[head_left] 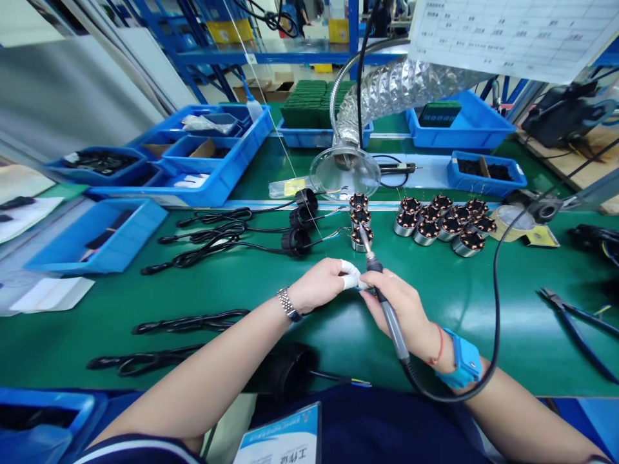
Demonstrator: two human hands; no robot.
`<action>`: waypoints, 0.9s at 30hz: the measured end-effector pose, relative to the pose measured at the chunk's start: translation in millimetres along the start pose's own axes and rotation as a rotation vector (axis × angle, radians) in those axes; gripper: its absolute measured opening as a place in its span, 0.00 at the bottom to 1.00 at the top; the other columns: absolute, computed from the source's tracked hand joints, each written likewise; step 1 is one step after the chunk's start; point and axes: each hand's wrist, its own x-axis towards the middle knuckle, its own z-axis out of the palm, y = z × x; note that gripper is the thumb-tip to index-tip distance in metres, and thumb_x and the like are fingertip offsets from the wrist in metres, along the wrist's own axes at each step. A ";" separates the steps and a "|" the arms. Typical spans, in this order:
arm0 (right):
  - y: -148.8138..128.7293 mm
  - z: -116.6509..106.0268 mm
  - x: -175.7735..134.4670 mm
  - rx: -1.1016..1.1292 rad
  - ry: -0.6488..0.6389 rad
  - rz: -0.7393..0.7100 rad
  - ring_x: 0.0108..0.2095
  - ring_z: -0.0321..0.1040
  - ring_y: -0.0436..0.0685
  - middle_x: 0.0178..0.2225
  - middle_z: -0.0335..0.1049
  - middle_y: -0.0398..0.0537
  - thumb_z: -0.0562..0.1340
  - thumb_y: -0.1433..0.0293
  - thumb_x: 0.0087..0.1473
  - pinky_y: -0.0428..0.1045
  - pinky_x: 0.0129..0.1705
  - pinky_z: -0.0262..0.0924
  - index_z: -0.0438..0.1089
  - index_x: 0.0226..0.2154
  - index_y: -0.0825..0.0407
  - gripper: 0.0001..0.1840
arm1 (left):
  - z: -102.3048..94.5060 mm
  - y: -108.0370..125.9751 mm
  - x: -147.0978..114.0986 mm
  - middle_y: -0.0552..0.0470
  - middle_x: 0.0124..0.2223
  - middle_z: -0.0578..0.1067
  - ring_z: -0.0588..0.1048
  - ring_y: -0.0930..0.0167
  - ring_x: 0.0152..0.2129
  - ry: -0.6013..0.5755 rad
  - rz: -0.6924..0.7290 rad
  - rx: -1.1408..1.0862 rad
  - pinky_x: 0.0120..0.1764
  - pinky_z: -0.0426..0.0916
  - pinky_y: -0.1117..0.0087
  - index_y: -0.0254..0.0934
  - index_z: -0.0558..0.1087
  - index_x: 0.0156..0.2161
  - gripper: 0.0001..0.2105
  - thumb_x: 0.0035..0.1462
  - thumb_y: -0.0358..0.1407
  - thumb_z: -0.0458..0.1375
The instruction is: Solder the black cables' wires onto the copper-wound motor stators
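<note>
My right hand [403,303] is closed round a soldering iron [393,322], whose metal tip points away from me toward a short column of motor stators [362,239]. White covers wrap some fingertips of my left hand [322,283]. Those fingers are pinched together and meet the fingertips of my right hand below the stators. A small bluish bit shows between the hands, too small to name. Left of the stators lie black cables with round black caps [296,242], their thin coloured wires reaching toward the stators. A further black cap [293,370] lies near my body, partly in shadow.
More stators [449,225] stand grouped on the right. Cutting pliers [575,322] lie at the right edge. A fume extractor hood [345,173] hangs behind the stators. Blue bins [207,183] line the left and back. The iron's cord [496,290] loops over my right forearm.
</note>
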 end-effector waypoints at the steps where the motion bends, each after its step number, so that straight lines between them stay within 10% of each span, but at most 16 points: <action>1: -0.1 -0.9 0.4 0.004 0.001 0.010 0.29 0.61 0.52 0.30 0.64 0.46 0.54 0.76 0.52 0.48 0.32 0.60 0.61 0.41 0.50 0.13 | -3.7 1.4 -2.2 0.55 0.23 0.70 0.65 0.75 0.22 -0.044 -0.003 0.001 0.28 0.59 0.75 0.32 0.71 0.27 0.11 0.48 0.39 0.53; 7: -0.2 -8.3 -5.2 0.103 0.027 0.193 0.27 0.65 0.49 0.30 0.66 0.45 0.56 0.73 0.51 0.45 0.31 0.62 0.60 0.41 0.49 0.13 | -30.2 7.0 -16.4 0.51 0.30 0.73 0.69 0.73 0.27 -0.321 0.045 0.046 0.33 0.62 0.73 0.35 0.71 0.38 0.11 0.54 0.37 0.49; 13: -3.7 -6.6 -7.5 0.298 0.070 0.311 0.25 0.65 0.47 0.30 0.67 0.43 0.59 0.74 0.47 0.44 0.29 0.62 0.59 0.42 0.49 0.17 | -13.4 -2.3 -22.3 0.52 0.31 0.72 0.70 0.72 0.30 -0.008 0.080 -0.025 0.35 0.63 0.72 0.34 0.67 0.30 0.08 0.52 0.38 0.52; 18: -4.1 -2.9 -6.7 0.471 0.118 0.465 0.25 0.65 0.48 0.28 0.67 0.41 0.61 0.74 0.45 0.44 0.28 0.62 0.57 0.44 0.48 0.21 | 13.0 -0.2 -25.3 0.53 0.31 0.70 0.71 0.75 0.26 -0.012 0.075 -0.275 0.33 0.64 0.73 0.34 0.67 0.31 0.06 0.51 0.36 0.55; 27: -1.5 -1.4 -9.1 0.401 0.111 0.403 0.24 0.66 0.48 0.28 0.67 0.42 0.61 0.73 0.46 0.44 0.27 0.62 0.58 0.42 0.49 0.19 | 10.9 11.1 -27.9 0.53 0.28 0.70 0.64 0.78 0.17 -0.053 -0.010 -0.087 0.21 0.58 0.77 0.33 0.73 0.30 0.11 0.49 0.40 0.56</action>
